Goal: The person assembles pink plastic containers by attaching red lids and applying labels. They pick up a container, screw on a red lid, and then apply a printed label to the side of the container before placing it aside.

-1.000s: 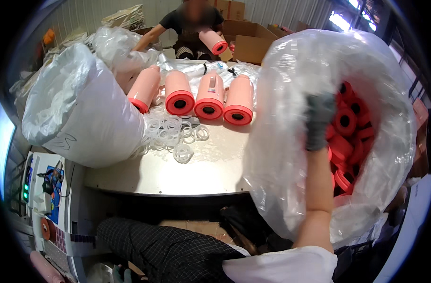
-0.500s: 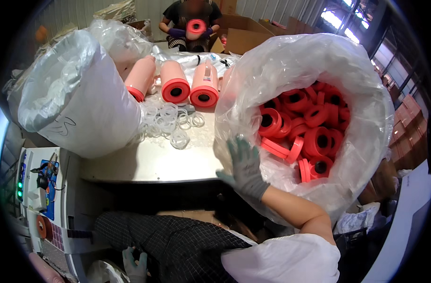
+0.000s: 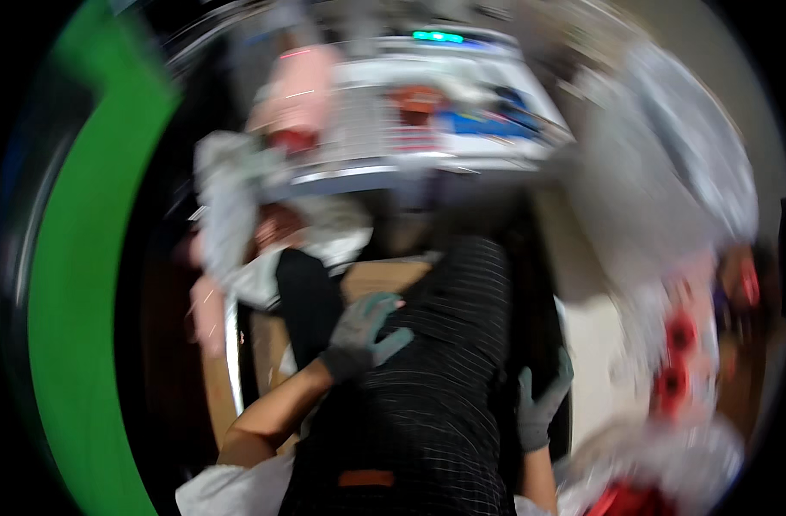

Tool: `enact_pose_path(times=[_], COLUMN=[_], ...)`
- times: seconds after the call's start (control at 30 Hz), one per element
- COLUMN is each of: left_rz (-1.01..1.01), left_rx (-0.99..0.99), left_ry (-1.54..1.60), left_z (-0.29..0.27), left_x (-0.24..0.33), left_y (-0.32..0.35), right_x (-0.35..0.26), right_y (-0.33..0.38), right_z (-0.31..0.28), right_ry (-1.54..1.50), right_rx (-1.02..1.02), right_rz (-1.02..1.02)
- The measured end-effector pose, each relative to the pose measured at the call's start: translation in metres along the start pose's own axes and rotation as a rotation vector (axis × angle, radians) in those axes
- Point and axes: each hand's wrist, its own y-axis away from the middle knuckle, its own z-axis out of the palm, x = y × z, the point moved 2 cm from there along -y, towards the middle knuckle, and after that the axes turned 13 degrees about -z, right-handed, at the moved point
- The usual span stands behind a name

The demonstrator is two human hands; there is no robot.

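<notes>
My left hand, in a grey glove with green finger areas, lies over the dark checked trousers. Its thumb stands apart from the fingers, and no object shows in it. To the right of my legs, my right hand, gloved alike, hangs close to the edge of the white table. Thumb and fingers are spread, holding nothing visible. Ahead, on a white bench, a pink jug with a red end is smeared by motion.
The bench also bears a reddish-brown round thing, a blue mat and green lights. A large white sack stands at right. Red parts fill a plastic bag at lower right. Cardboard lies below.
My view has swung left, from the table to the bench. My right hand has left the plastic bag's rim and is down beside my leg. My left hand now shows on my lap.
</notes>
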Motion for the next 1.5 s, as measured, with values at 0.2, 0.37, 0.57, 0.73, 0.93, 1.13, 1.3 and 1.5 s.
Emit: enact_pose_path(times=[0.2, 0.37, 0.57, 0.73, 0.93, 1.13, 1.3, 1.5], left_rz=[-0.623, -1.361, -1.584, -1.624, -1.756, -1.450, -1.039, -0.740], left_rx=[0.733, 1.427, 1.361, 1.315, 1.155, 0.723, 0.764, 0.426], left_ry=[-0.302, 0.402, 0.180, 0.283, 0.075, -0.777, -0.113, 0.428], left_z=[-0.075, -0.073, -0.104, -0.140, -0.151, -0.190, -0.163, -0.086], left_x=[-0.126, -0.354, -0.484, -0.583, -0.592, -0.451, -0.331, -0.151], left_y=[0.120, 0.371, 0.371, 0.395, 0.347, 0.257, 0.214, 0.093], right_x=[-0.082, -0.125, -0.114, -0.107, -0.113, -0.117, -0.126, -0.166], right_y=[-0.058, -0.066, -0.042, -0.026, -0.025, -0.029, -0.060, -0.065], right_z=[0.116, 0.144, 0.138, 0.141, 0.145, 0.156, 0.150, 0.195], right_ry=[-0.371, -0.559, -0.430, -0.261, -0.202, -0.303, -0.581, -1.123], right_rx=[-0.353, -0.667, -0.759, -0.859, -0.910, -0.912, -0.644, -0.732], right_rz=[-0.427, -0.572, -0.412, -0.416, -0.289, -0.285, -0.259, -0.034])
